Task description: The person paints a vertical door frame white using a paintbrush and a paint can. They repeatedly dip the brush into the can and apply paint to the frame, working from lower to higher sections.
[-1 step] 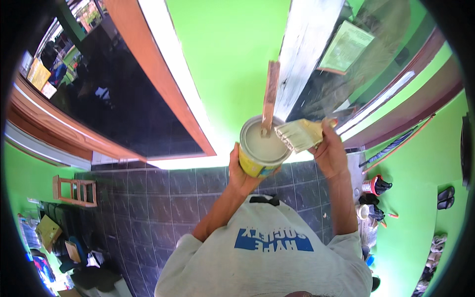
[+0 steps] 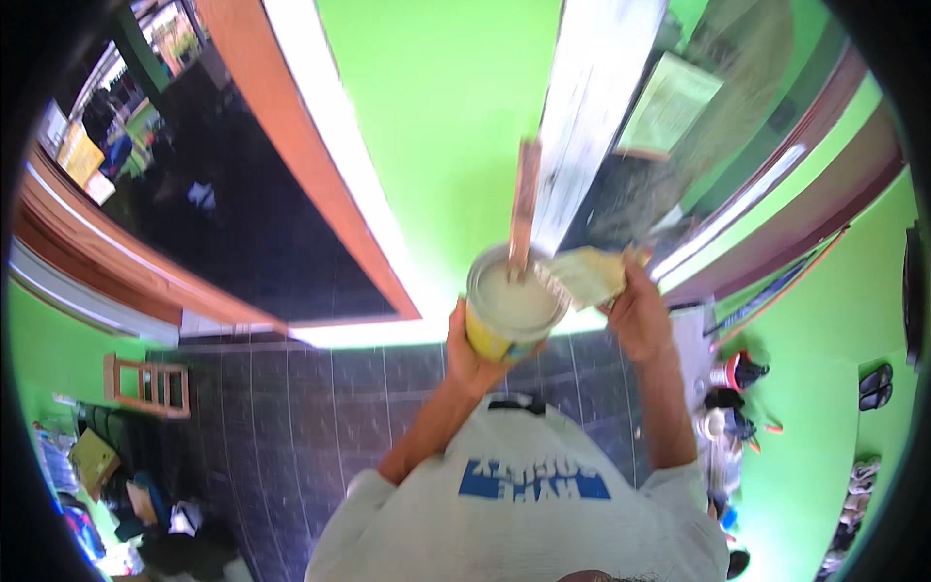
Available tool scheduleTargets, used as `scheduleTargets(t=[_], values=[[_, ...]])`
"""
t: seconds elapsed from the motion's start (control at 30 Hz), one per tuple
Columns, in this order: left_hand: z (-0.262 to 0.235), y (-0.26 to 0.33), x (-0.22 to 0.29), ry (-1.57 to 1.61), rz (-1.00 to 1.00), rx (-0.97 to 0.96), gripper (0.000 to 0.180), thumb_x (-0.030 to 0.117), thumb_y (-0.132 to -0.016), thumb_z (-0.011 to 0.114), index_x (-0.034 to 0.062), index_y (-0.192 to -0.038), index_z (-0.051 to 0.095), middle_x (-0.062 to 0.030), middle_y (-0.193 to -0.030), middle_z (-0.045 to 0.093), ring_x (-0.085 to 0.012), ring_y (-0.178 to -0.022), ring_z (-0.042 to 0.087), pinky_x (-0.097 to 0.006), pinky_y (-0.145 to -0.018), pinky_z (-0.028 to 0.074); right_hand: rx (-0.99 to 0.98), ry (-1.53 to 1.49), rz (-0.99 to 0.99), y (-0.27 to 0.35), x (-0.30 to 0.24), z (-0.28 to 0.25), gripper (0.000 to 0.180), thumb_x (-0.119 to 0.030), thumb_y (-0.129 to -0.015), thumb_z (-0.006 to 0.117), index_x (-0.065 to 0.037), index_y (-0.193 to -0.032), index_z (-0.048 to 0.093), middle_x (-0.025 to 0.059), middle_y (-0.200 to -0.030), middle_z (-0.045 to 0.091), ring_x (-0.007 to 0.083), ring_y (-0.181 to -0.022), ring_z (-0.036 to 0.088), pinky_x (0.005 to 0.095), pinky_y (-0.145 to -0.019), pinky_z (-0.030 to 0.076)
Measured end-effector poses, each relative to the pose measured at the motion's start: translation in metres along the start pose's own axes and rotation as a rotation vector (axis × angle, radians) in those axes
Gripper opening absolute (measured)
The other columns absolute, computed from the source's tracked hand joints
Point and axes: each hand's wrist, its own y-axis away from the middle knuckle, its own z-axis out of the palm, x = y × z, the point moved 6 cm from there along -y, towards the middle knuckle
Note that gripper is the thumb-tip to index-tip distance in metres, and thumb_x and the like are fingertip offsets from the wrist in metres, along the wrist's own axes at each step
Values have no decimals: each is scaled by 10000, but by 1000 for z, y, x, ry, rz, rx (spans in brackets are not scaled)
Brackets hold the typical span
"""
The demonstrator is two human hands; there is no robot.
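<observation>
My left hand (image 2: 472,356) is wrapped round the side and underside of a yellow paint can (image 2: 487,333), which is tilted a little. Pale, whitish paint (image 2: 514,299) shows inside it. Out of the can leans a flat wooden stick (image 2: 524,199), its lower end in the paint. With my right hand (image 2: 637,310) I grip a wide, flat paintbrush (image 2: 588,278) by its handle. Its bristle tips lie at the can's right rim, coated with paint. Motion smears the brush slightly, so I cannot tell whether the tips touch the rim.
Ahead is a green wall (image 2: 441,126) between an orange-framed dark window (image 2: 262,194) and a white-painted board (image 2: 592,107) beside glass. Dark floor tiles (image 2: 320,398) lie below. A small wooden stool (image 2: 148,384) stands left. Clutter (image 2: 722,422) lines the right wall, with sandals (image 2: 875,386) farther right.
The can and stick sit slightly lower in view. The brush has shifted down and left, its bristles closer over the can's right rim. Both hands keep their hold.
</observation>
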Motion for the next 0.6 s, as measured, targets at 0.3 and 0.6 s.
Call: scheduleTargets(t=[0.3, 0.6], values=[[-1, -13, -3, -4, 31, -187, 800, 665, -952, 546, 217, -1583, 341, -131, -1585, 420, -376, -1411, 478, -666, -1065, 436, -241, -189, -333, -17, -97, 13, 253, -220, -1029, 647, -46, -1206, 598, 140, -1173, 711, 253, -964, 743, 439, -743, 675], [-24, -4, -28, 38, 125, -213, 816, 673, -944, 548, 216, -1588, 341, -121, -1601, 399, -378, -1456, 423, -683, -1093, 410, -106, 497, -1525, 40, -344, 119, 405, -182, -953, 756, 85, -1244, 669, 136, -1086, 734, 177, -902, 714, 319, -813, 597]])
